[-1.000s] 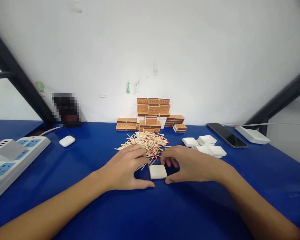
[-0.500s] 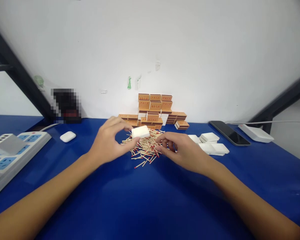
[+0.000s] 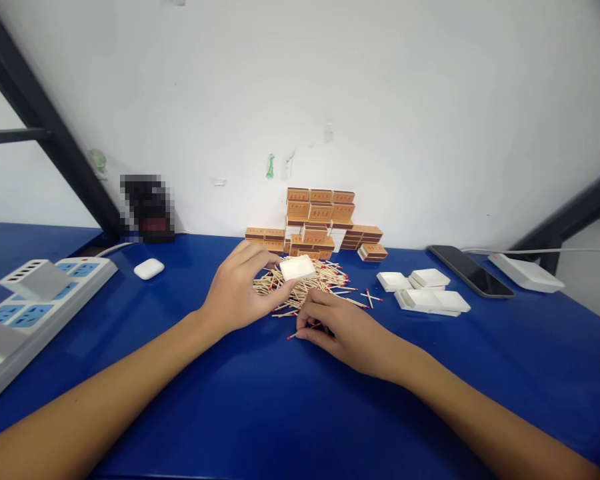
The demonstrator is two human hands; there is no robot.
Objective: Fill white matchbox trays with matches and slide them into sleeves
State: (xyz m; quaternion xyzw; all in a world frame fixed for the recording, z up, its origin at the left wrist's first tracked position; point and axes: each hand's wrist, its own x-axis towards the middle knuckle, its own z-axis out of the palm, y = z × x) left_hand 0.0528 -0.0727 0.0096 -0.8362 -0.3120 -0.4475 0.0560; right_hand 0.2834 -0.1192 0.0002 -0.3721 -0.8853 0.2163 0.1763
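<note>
My left hand holds a small white matchbox tray between thumb and fingers, its hollow side facing up. The tray is above a loose pile of red-tipped matches on the blue table. At the near edge of that pile, my right hand is closed in a pinch on a match, whose red tip sticks out to the left of the fingertips. Whether more matches are in those fingers is hidden. Behind the pile stand stacked orange matchboxes against the wall.
Several white trays lie to the right, with a phone and a flat white device beyond. A white earbud case and a large power strip with plugs are on the left. A single matchbox lies beside the stack.
My right hand has moved down to the pile's near edge and now pinches a match. The left hand still holds the tray, now tipped so its hollow shows. The view has shifted slightly left.
</note>
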